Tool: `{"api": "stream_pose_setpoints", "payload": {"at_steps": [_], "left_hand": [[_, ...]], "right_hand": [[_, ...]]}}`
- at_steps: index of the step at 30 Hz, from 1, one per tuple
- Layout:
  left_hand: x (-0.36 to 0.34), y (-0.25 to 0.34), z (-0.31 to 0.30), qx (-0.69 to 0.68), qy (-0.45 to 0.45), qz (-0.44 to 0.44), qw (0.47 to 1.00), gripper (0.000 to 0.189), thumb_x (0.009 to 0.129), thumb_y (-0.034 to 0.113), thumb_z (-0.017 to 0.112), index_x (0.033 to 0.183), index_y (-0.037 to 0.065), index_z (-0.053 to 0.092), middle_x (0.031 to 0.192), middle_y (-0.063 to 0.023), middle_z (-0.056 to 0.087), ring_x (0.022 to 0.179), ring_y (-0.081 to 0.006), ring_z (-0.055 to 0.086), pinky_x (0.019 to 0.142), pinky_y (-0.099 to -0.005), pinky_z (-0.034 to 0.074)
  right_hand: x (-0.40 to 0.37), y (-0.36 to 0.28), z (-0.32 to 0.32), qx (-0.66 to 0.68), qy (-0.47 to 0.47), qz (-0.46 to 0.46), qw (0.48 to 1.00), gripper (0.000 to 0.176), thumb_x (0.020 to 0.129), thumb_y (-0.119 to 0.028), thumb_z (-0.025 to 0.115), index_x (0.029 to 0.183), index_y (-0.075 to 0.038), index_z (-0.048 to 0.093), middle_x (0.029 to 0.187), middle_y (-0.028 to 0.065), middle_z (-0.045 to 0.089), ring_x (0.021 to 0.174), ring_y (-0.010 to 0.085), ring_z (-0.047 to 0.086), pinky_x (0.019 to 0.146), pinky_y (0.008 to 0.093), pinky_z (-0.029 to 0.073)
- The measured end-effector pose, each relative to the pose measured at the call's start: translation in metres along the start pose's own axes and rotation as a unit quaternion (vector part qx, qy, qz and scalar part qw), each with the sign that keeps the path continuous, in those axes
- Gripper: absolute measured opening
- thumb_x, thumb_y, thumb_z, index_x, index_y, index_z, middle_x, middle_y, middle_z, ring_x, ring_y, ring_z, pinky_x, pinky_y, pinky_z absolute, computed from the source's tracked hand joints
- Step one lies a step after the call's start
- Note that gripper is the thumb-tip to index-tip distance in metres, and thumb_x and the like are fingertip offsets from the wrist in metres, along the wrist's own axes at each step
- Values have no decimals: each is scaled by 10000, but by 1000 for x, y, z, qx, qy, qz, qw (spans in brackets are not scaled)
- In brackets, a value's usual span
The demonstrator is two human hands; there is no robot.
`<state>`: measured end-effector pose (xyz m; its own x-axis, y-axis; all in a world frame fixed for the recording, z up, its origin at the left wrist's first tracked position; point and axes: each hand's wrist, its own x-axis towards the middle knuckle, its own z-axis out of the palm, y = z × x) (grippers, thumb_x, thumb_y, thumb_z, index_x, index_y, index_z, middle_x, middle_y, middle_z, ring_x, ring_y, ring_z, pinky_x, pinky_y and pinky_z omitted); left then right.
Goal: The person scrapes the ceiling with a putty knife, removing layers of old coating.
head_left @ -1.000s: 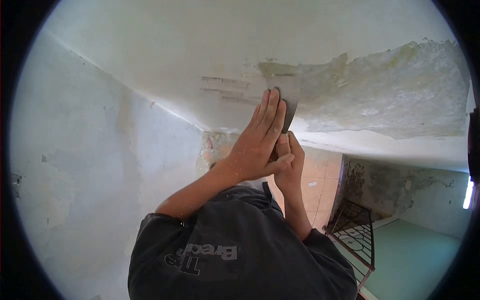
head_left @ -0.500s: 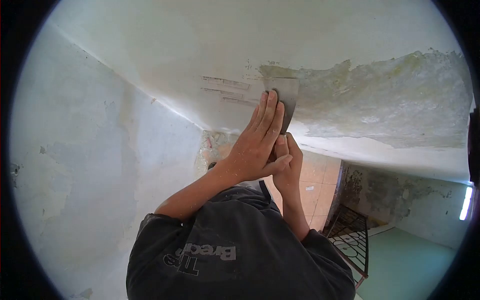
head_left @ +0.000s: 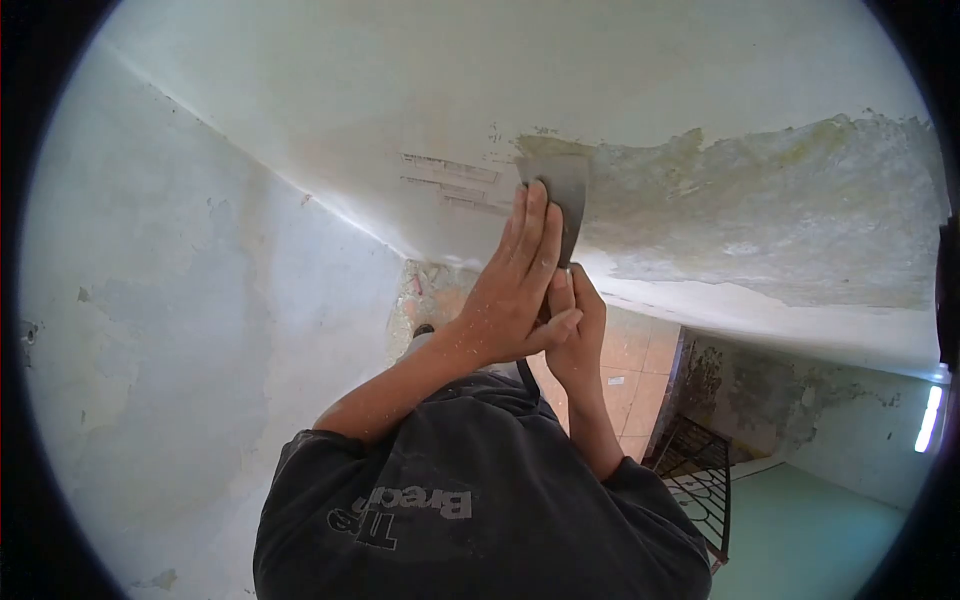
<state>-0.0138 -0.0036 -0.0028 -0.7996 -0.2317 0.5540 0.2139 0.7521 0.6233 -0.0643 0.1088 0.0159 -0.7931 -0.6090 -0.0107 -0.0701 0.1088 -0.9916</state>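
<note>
Nearest was one dark shirt [head_left: 560, 510] with two lines of pale lettering [head_left: 415, 512], and beyond it, toward twelve o'clock, two bare hands met, touching each other. The left hand [head_left: 510, 295] lay flat with its fingers extended and together on the face of one scraper [head_left: 570, 195], its thumb crossing over the right hand [head_left: 578, 325]. The right hand was closed around the lower end of that scraper, most of the handle hidden by the fingers. The one broad metal blade lay against the near wall [head_left: 330, 90], just past the fingertips at twelve o'clock. From the blade, several thin, dark-edged marks [head_left: 455, 180] ran at nine o'clock, too faint to count surely, and one rough grey-green patch [head_left: 790, 210] spread toward three o'clock. A second wall [head_left: 170, 330], blotched and pale, stood at nine o'clock from the hands. Farther off, toward four o'clock, came a tiled floor [head_left: 625, 345] with one small white piece [head_left: 615, 381] on it, one dark metal railing [head_left: 710, 480], a pale green surface [head_left: 820, 530], and one bright upright strip of light [head_left: 928, 418].
</note>
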Motion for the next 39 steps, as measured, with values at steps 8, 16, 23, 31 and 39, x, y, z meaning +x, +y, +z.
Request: {"api": "stream_pose_setpoints", "payload": {"at_steps": [8,16,23,31,39], "left_hand": [[2,7,5,-20,-3,-1,1000,918,868,435,561,1472,-101,123,1517,-361,76,1398,-542,113,1128,-559,188],[1,7,11,-10,22,-5,1000,924,860,434,568,1477,-89,122,1522,-352,80,1398,-540,120,1131,-553,188],[5,11,5,-14,12,-25,1000,913,899,492,459,1500,-47,30,1543,-325,-20,1427,-501,27,1148,-537,123],[6,19,14,2,47,-44,998,990,801,440,582,1499,-49,78,1545,-315,49,1419,-505,96,1147,-532,163],[10,22,11,22,98,-49,994,952,815,415,565,1495,-58,97,1547,-311,52,1424,-493,95,1152,-505,169]], "right_hand": [[1,-4,-14,-40,-13,32,999,286,1008,-249,482,891,6,533,604,49,521,575,81,442,506,275,379],[4,-4,-18,-49,-30,8,998,281,1010,-240,470,895,10,527,609,68,525,559,102,451,511,282,384],[0,-1,-21,-69,-54,-6,996,241,1008,-216,456,952,11,517,647,126,567,580,162,539,534,308,413],[7,-5,-32,-37,-110,-36,993,279,1005,-218,451,1124,28,512,777,147,608,675,170,580,622,305,457],[13,-7,-36,-27,-161,-97,982,399,1003,-161,415,1337,56,399,868,155,619,750,165,582,668,295,459]]}}
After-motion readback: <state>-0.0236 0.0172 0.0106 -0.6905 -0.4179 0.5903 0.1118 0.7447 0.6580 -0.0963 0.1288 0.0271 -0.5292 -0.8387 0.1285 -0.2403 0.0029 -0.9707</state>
